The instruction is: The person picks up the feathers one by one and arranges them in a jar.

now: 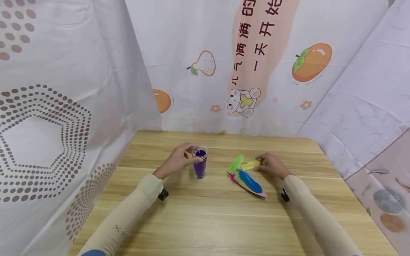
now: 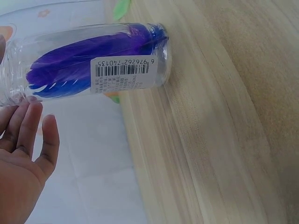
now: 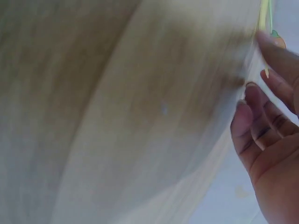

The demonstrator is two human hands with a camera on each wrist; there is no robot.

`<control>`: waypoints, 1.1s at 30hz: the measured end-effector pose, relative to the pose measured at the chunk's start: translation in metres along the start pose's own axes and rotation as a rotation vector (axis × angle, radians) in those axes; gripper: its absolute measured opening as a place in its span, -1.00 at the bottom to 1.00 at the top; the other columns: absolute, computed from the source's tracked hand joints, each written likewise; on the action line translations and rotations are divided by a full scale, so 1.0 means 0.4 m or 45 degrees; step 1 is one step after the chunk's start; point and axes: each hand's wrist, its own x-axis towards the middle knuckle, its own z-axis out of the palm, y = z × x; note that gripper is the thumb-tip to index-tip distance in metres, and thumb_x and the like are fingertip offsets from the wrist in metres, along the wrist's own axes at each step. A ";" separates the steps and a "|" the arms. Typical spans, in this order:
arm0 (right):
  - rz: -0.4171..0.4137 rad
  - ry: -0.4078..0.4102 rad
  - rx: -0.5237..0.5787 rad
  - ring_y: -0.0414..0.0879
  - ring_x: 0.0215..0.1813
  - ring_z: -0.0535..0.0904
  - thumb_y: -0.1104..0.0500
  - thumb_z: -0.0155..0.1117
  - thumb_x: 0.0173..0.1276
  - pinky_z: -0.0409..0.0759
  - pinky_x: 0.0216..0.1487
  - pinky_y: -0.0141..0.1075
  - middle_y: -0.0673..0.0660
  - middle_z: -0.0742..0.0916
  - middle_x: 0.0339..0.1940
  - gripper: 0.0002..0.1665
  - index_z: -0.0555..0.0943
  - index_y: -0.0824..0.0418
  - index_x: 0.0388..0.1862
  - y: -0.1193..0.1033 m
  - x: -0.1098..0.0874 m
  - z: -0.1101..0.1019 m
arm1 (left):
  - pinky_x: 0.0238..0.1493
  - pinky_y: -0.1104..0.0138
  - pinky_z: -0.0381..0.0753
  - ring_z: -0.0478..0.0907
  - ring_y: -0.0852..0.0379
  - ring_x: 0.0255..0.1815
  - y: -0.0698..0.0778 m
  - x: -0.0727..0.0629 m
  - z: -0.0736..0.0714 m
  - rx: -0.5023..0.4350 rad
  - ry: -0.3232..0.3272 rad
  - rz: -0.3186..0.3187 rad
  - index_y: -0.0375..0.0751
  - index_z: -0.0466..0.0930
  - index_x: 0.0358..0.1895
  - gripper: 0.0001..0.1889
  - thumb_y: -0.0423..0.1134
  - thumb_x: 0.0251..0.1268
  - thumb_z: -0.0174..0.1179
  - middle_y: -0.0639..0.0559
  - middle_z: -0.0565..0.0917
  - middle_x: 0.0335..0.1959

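Observation:
A clear jar (image 1: 195,172) stands upright on the wooden table with purple and blue feathers (image 2: 65,60) inside. My left hand (image 1: 176,161) grips it near the rim, thumb on the near side and fingers behind. A white barcode label (image 2: 124,74) shows on its side in the left wrist view. To the right, my right hand (image 1: 273,165) pinches one end of a yellow feather (image 1: 250,165) between thumb and forefinger. Left of that hand lie a green feather (image 1: 236,163), a blue feather (image 1: 250,183) and pink feathers (image 1: 232,177), partly overlapping.
The wooden table (image 1: 198,220) reaches back to a printed cloth (image 1: 185,117) hung behind it. More patterned cloth (image 1: 109,117) hangs along the left side. Black wrist straps (image 1: 163,194) show at the sleeves.

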 end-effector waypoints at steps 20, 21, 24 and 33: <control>-0.007 -0.064 -0.014 -0.13 -0.26 0.56 0.16 0.39 0.45 0.58 -0.13 -0.15 -0.05 0.72 -0.35 -0.91 0.72 0.12 -0.29 -0.002 0.015 0.006 | -0.02 0.16 0.64 0.58 0.09 0.03 0.005 -0.002 -0.003 0.011 -0.012 -0.009 -0.07 0.61 0.27 -0.39 0.11 0.20 0.49 0.09 0.64 0.07; -0.013 -0.063 -0.015 -0.13 -0.27 0.56 0.17 0.39 0.46 0.57 -0.14 -0.15 -0.05 0.72 -0.35 -0.90 0.72 0.12 -0.30 -0.002 0.016 0.006 | -0.03 0.16 0.65 0.58 0.08 0.03 0.004 -0.003 -0.003 0.013 -0.012 -0.010 -0.07 0.61 0.26 -0.39 0.10 0.20 0.50 0.09 0.64 0.07; -0.006 -0.066 0.014 -0.13 -0.28 0.57 0.17 0.38 0.47 0.57 -0.17 -0.17 -0.05 0.72 -0.35 -0.90 0.73 0.12 -0.29 -0.004 0.016 0.002 | -0.03 0.15 0.65 0.58 0.08 0.02 0.004 -0.004 -0.004 0.010 -0.013 -0.010 -0.07 0.62 0.26 -0.40 0.10 0.20 0.50 0.09 0.64 0.06; 0.007 -0.013 0.126 -0.13 -0.33 0.56 0.16 0.37 0.49 0.56 -0.29 -0.26 -0.01 0.73 -0.36 -0.89 0.74 0.15 -0.26 -0.008 0.008 -0.018 | -0.03 0.09 0.67 0.58 0.08 0.03 0.005 -0.001 -0.004 0.006 -0.014 -0.006 -0.06 0.63 0.24 -0.41 0.11 0.20 0.49 0.05 0.65 0.06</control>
